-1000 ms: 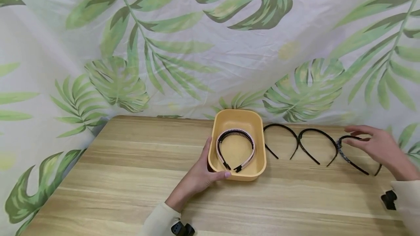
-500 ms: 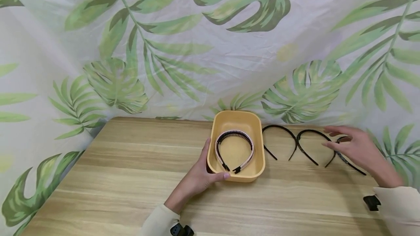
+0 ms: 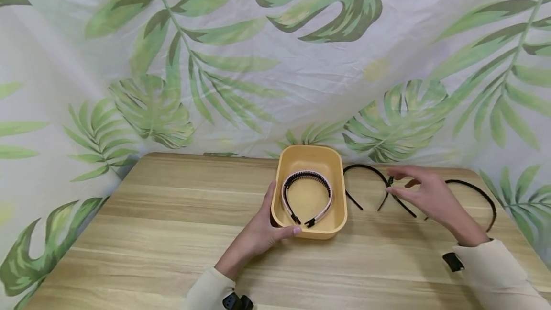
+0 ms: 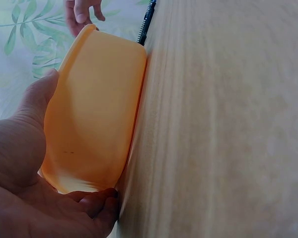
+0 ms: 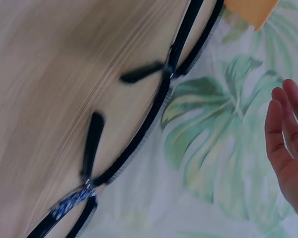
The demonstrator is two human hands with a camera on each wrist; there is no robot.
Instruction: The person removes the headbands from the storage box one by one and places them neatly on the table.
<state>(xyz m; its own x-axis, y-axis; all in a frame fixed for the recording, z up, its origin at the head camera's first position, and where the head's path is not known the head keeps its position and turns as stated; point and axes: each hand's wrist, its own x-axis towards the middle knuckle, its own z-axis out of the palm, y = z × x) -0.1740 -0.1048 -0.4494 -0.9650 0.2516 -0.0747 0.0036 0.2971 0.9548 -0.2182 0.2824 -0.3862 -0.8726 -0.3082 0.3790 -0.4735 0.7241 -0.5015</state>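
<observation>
My left hand (image 3: 258,233) grips the yellow plastic box (image 3: 344,195) at its near left corner, thumb over the rim and fingers along the side. In the left wrist view, fingertips (image 4: 107,198) curl against the box's end. Inside the box lie headbands, with a pink one (image 3: 330,200) around black toothed bands. My right hand (image 3: 430,197) hovers over the row of headbands, holding nothing, its fingers loosely bent. Beneath it is a black headband (image 3: 404,204), partly hidden; in the right wrist view this band (image 5: 139,141) lies well apart from the fingers.
Another black headband (image 3: 366,165) lies against the box's right side. At the right end is a headband (image 3: 482,190) with a blue patterned part (image 5: 72,202). Behind the wooden table (image 3: 172,252) hangs a leaf-print cloth (image 3: 301,75).
My right hand has moved left from the patterned headband at the end of the row to above the middle black one. The left hand and box have stayed in place.
</observation>
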